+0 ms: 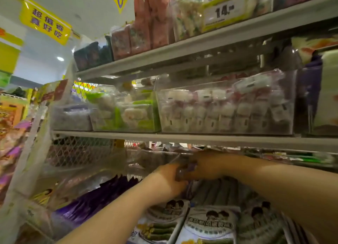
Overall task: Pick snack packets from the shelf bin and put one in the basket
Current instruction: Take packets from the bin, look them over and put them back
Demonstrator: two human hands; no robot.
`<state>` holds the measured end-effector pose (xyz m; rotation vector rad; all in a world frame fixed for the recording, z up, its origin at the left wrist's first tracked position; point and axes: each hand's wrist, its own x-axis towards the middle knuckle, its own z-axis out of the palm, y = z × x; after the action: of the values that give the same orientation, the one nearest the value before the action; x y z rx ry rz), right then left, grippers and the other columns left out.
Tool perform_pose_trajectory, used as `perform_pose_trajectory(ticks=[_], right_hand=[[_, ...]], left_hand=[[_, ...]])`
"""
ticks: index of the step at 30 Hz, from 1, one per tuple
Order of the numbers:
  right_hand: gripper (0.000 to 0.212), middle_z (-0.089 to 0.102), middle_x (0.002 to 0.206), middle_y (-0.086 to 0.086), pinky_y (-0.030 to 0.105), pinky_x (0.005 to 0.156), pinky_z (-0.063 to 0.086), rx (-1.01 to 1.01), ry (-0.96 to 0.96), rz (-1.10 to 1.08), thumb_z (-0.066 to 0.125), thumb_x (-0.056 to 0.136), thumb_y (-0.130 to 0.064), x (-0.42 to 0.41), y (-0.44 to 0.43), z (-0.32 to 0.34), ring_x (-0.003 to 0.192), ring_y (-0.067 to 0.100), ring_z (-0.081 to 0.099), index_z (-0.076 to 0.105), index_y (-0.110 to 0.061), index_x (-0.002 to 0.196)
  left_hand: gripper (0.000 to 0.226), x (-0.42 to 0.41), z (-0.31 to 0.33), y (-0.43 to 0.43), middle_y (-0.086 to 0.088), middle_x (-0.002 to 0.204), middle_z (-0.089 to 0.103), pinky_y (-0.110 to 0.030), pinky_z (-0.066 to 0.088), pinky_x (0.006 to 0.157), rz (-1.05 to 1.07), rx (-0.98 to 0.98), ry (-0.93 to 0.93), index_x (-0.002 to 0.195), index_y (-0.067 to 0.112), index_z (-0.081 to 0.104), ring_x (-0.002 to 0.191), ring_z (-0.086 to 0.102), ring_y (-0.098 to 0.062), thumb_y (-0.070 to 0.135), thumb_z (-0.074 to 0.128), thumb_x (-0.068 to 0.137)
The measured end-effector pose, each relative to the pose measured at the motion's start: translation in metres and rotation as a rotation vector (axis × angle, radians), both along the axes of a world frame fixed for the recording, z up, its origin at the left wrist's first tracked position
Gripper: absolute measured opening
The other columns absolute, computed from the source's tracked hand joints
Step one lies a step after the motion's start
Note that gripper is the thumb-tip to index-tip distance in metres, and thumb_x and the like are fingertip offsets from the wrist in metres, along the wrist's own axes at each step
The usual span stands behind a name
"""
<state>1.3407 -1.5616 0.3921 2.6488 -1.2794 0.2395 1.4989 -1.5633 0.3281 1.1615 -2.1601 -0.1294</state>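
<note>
Two bare arms reach forward into a shop shelf, and the hands meet in the middle of the view. The left hand point(167, 179) comes up from below, its fingers curled round a few small purple packets point(183, 170). The right hand point(208, 166) comes in from the right and touches the same packets with bent fingers. The picture is too blurred there to tell whether it grips them.

The packets are held between the two hands, at the mouth of a clear bin point(146, 158) just behind and to the left of the hands.

Directly above the hands runs a grey shelf point(201, 138). On it, above the right hand, stands a clear tub of white and red sweets point(226, 110). Above the left hand is a tub of white and green sweets point(126, 114).

Higher up, a top shelf carries tall bags and a yellow price tag point(224, 11) reading 14.

Below the left forearm lie dark purple bags point(95, 200) in a row. Below both hands, nearest the viewer, are pale packs point(210, 223) printed with cartoon figures.

Far up and to the left of the hands hangs a yellow sign point(45, 22) with purple characters.
</note>
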Motion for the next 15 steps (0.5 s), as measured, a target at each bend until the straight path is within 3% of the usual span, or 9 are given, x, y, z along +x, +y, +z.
perform_pose_trajectory(ticks=[2, 4, 6, 7, 8, 10, 12, 13, 15], right_hand=[[0.012, 0.052, 0.071, -0.050, -0.007, 0.064, 0.031, 0.056, -0.001, -0.005, 0.059, 0.090, -0.048, 0.003, -0.008, 0.001, 0.070, -0.029, 0.047, 0.063, -0.059, 0.092], [0.024, 0.058, 0.086, -0.039, 0.000, 0.075, 0.037, 0.095, -0.008, -0.006, 0.060, 0.089, -0.046, 0.004, -0.017, 0.003, 0.082, -0.017, 0.053, 0.065, -0.043, 0.112], [0.035, 0.064, 0.114, -0.016, 0.019, 0.096, 0.043, 0.126, -0.008, -0.010, 0.059, 0.090, -0.046, 0.003, -0.023, 0.006, 0.105, 0.005, 0.058, 0.064, -0.029, 0.121], [0.036, 0.064, 0.119, -0.007, 0.027, 0.101, 0.044, 0.139, -0.015, -0.010, 0.058, 0.091, -0.043, 0.003, -0.025, 0.007, 0.110, 0.012, 0.058, 0.064, -0.024, 0.121], [0.033, 0.065, 0.118, -0.001, 0.030, 0.101, 0.045, 0.175, -0.050, 0.003, 0.059, 0.093, -0.036, 0.001, -0.024, 0.006, 0.111, 0.015, 0.059, 0.064, -0.018, 0.120], [0.024, 0.065, 0.101, -0.004, 0.018, 0.085, 0.051, 0.252, -0.161, 0.030, 0.059, 0.094, -0.017, -0.004, -0.023, -0.001, 0.096, 0.002, 0.063, 0.062, -0.013, 0.117], [0.016, 0.061, 0.088, -0.009, 0.005, 0.065, 0.044, 0.216, -0.162, 0.018, 0.056, 0.093, -0.010, -0.013, -0.024, -0.009, 0.073, -0.009, 0.059, 0.064, -0.017, 0.106], [0.013, 0.061, 0.087, -0.006, 0.007, 0.063, 0.042, 0.134, -0.123, -0.017, 0.054, 0.094, -0.013, -0.018, -0.027, -0.012, 0.071, -0.005, 0.056, 0.063, -0.022, 0.097], [0.017, 0.067, 0.096, 0.009, 0.020, 0.073, 0.048, -0.032, 0.026, -0.137, 0.051, 0.096, -0.019, -0.027, -0.034, -0.010, 0.081, 0.014, 0.059, 0.067, -0.014, 0.097]], left_hand=[[0.040, -0.001, 0.002, -0.007, 0.000, 0.120, 0.065, -0.034, 0.052, 0.091, 0.031, 0.041, -0.067, 0.131, 0.028, 0.053, 0.104, 0.062, -0.021, 0.029, 0.056, 0.091], [0.054, -0.001, 0.002, -0.012, 0.005, 0.123, 0.060, -0.027, 0.050, 0.086, 0.040, 0.020, -0.095, 0.141, 0.033, 0.041, 0.102, 0.060, -0.014, 0.030, 0.058, 0.090], [0.061, -0.003, 0.001, -0.015, 0.008, 0.122, 0.058, -0.018, 0.047, 0.082, 0.003, -0.012, -0.062, 0.144, 0.034, 0.034, 0.098, 0.057, -0.004, 0.031, 0.061, 0.090], [0.062, -0.003, 0.000, -0.016, 0.006, 0.126, 0.058, -0.020, 0.048, 0.087, -0.001, -0.031, -0.042, 0.145, 0.033, 0.034, 0.103, 0.058, -0.007, 0.030, 0.062, 0.090], [0.060, -0.004, 0.000, -0.017, 0.002, 0.131, 0.058, -0.026, 0.048, 0.093, 0.007, -0.047, -0.030, 0.145, 0.031, 0.035, 0.110, 0.058, -0.012, 0.028, 0.062, 0.091], [0.054, -0.005, -0.002, -0.020, -0.002, 0.132, 0.059, -0.032, 0.049, 0.096, 0.025, -0.067, -0.035, 0.143, 0.030, 0.041, 0.114, 0.059, -0.018, 0.028, 0.061, 0.093], [0.046, -0.007, -0.007, -0.021, -0.002, 0.122, 0.063, -0.025, 0.049, 0.087, 0.025, -0.063, -0.074, 0.140, 0.028, 0.047, 0.105, 0.060, -0.015, 0.029, 0.059, 0.095], [0.044, -0.007, -0.009, -0.021, -0.001, 0.118, 0.064, -0.023, 0.047, 0.082, 0.023, -0.062, -0.095, 0.139, 0.028, 0.049, 0.100, 0.060, -0.014, 0.029, 0.058, 0.096], [0.043, -0.008, -0.014, -0.021, 0.001, 0.118, 0.065, -0.022, 0.046, 0.083, 0.031, -0.075, -0.127, 0.138, 0.028, 0.051, 0.100, 0.060, -0.012, 0.031, 0.058, 0.096]])
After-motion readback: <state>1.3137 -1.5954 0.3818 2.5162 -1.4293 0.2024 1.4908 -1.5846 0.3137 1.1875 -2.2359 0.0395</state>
